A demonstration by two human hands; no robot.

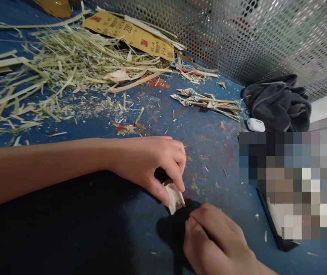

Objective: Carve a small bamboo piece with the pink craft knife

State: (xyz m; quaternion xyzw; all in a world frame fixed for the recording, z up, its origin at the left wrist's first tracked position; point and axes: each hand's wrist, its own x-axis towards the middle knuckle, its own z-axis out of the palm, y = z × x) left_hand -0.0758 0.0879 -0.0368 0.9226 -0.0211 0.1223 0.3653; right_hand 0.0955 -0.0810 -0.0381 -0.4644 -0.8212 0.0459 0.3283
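Note:
My left hand reaches in from the left and pinches a small pale folded piece of leaf or paper against the blue table. Its thumb and fingers are curled onto the piece. My right hand comes up from the bottom edge with its fingers bunched together, fingertips touching the table right beside that piece. Whether the right fingers grip the piece is hidden.
A heap of green and straw-coloured strips covers the far left. Several bound stick bundles lie at the far middle. Yellow sandpaper sheets, a dark cloth, a white earbud case and a perforated metal wall lie beyond. A blurred patch covers the right.

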